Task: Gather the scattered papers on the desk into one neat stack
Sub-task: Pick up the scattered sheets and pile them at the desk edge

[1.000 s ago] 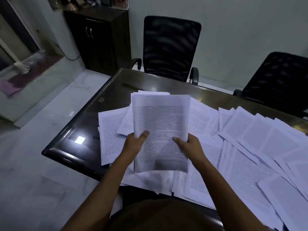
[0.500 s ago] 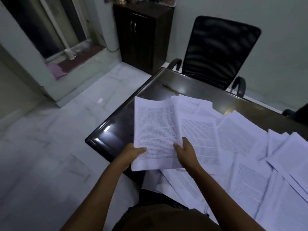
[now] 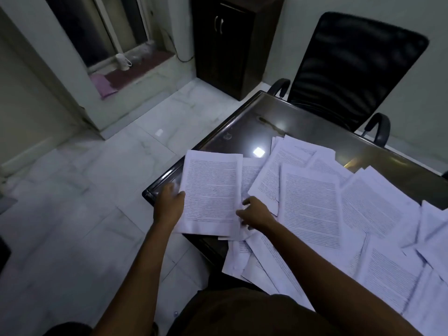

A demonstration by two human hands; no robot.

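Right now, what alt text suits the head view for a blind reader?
A person's left hand holds a stack of papers over the corner of a desk, the right hand at the stack's right edge. Printed sheets lie scattered across the desk; a black chair stands beyond.
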